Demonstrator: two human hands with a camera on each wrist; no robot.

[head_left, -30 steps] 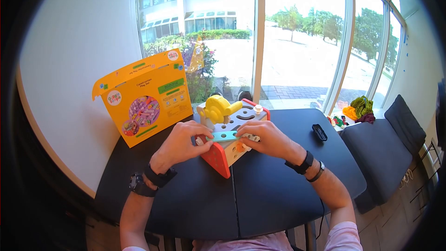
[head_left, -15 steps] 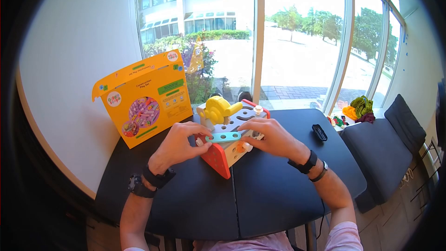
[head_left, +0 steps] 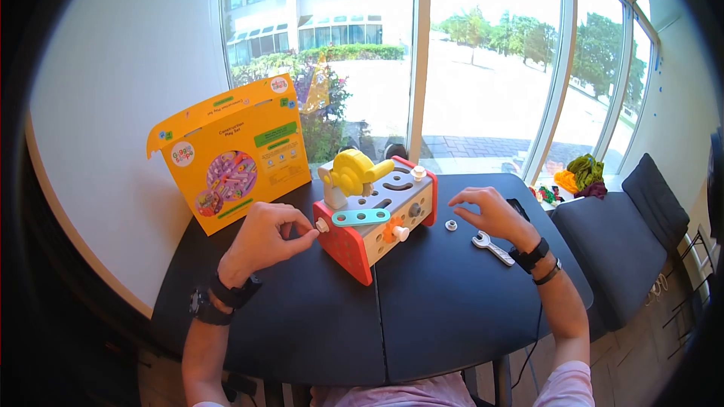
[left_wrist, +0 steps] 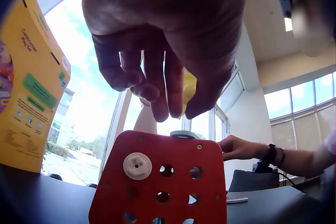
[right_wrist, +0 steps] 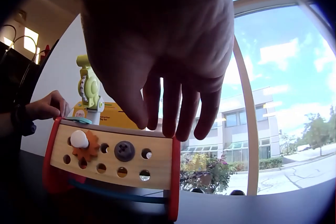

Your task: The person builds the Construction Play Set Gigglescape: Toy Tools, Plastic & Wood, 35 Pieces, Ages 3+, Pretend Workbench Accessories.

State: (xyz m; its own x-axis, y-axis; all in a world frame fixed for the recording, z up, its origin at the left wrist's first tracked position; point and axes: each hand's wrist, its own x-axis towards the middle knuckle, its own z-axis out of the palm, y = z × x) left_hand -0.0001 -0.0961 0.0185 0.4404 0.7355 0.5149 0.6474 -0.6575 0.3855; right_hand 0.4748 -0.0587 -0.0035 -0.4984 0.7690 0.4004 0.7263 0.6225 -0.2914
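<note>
A toy workbench [head_left: 377,237] with red end panels stands on the table. On its top, by the near left corner, lies a teal strip with holes [head_left: 360,217]. My left hand [head_left: 262,237] hovers off the left panel, fingers loosely bent and holding nothing, fingertips near a white bolt head [left_wrist: 137,166]. Over the table on the other side, my right hand [head_left: 494,215] hangs with relaxed, empty fingers. Below it are a white nut [head_left: 451,225] and a toy wrench [head_left: 493,249]. An orange gear [right_wrist: 85,146] and a grey screw [right_wrist: 124,151] sit in the bench's front.
A yellow toy saw [head_left: 354,173] rises from the bench top, with another white bolt [head_left: 418,173] at the far right corner. An open yellow box [head_left: 234,154] stands at the back left. A dark chair [head_left: 615,234] is right of the table [head_left: 317,332].
Both hands have let go of the teal strip and moved apart, left hand leftward, right hand rightward. The strip stays on the bench; the nut and wrench are now uncovered.
</note>
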